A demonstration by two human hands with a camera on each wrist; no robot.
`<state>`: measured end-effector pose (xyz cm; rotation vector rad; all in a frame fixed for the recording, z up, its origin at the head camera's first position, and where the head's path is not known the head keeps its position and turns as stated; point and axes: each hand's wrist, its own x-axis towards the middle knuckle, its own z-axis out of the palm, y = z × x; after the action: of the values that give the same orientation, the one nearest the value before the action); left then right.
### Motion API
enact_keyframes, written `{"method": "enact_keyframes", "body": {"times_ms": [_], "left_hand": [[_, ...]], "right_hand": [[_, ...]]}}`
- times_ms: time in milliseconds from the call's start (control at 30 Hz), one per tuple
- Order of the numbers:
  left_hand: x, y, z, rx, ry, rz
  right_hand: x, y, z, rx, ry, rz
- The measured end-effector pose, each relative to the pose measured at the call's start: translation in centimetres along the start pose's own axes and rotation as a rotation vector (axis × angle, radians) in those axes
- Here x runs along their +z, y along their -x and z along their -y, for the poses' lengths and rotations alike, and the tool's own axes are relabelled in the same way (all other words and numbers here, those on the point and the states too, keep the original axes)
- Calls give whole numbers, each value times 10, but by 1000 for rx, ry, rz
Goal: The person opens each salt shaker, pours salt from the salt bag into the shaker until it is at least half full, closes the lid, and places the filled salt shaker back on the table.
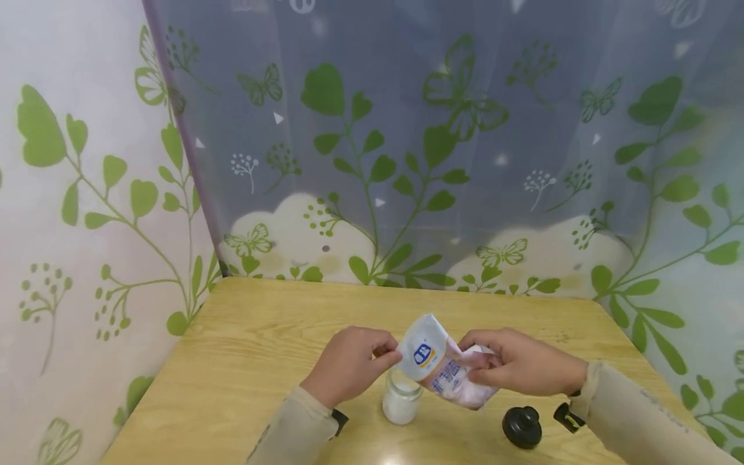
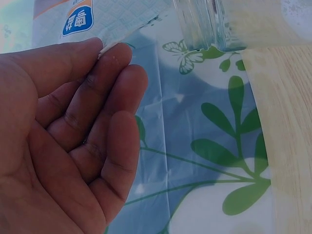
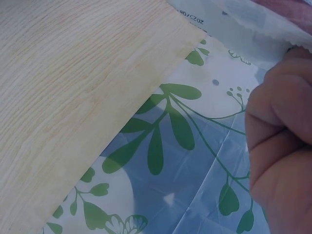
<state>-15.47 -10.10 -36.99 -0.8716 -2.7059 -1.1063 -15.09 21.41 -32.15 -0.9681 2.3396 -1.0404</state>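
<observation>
Beyond the left hand (image 1: 351, 363) and the right hand (image 1: 514, 361), hung as a backdrop: a blue-and-white printed cloth (image 1: 395, 142) with green leaves and butterflies. Spread beneath both hands: a pale wooden table (image 1: 261, 336). Covering the forearms behind the hands: beige sleeves (image 1: 293, 427). Held slantwise between the hands: a soft, pale printed packet (image 1: 440, 369). Pinched at its flatter end by left thumb and forefinger, other left fingers loosely bent; gripped at its bulging side in curled right fingers. Just below and right of the left fingertips, standing upright: a glass jar (image 1: 401, 408), uncovered, whitish inside, partly behind the packet. Cannot tell about contact between packet and rim. Below the right hand, near the wrist: a black knobbed lid (image 1: 522, 427), apart from the jar.

Probably at the step of tipping the packet into the jar, or lining up for it. Next, apparently calling for a slow lift with the right hand, guiding the flatter end over the mouth with the left.
</observation>
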Motion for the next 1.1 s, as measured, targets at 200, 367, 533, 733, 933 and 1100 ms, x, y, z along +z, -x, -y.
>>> {"method": "enact_keyframes", "body": {"times_ms": [200,367,533,733,933,1100], "left_hand": [[1,1,-1,8,6,-10],[6,6,-1,-1,21,4],[7,11,-1,-3,31,-1],[3,6,0,18,0,-2],[0,0,-1,28,-26,-11],[1,0,0,14,-20,2]], "right_hand": [[0,1,-2,-5,1,-5],[5,4,-3,13,-20,11],[9,5,-4,5,-23,19],[6,2,-1,24,7,15],[-2,0,4,36,13,16],[-2,1,4,38,-2,19]]}}
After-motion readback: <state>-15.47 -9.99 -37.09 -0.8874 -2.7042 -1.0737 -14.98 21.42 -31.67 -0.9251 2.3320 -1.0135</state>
